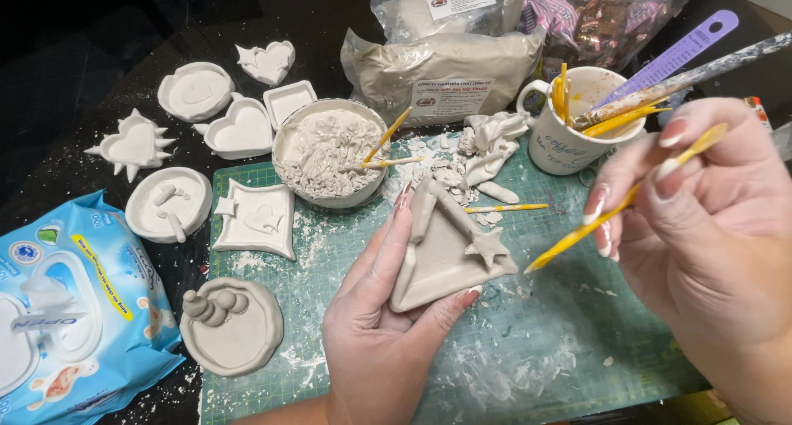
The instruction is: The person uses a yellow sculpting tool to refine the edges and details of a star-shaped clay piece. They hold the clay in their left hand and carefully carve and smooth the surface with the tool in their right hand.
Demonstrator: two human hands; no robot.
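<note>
My left hand [375,322] cradles a grey triangular clay tray [441,260] with a star shape on its right corner, held above a green cutting mat [528,351]. My right hand [701,227] grips a thin yellow sculpting tool [615,210]; its tip sits just right of the star. A white bowl [323,153] of wet clay scraps with yellow sticks in it stands behind the tray. Loose clay bits [483,157] and another yellow tool [505,208] lie on the mat.
Several finished clay dishes, heart-shaped [241,129], round [195,91] and spiked [132,144], lie at left. A blue wet-wipes pack [78,309] sits at the lower left. A white mug [577,124] of tools and bags of clay [445,74] stand behind.
</note>
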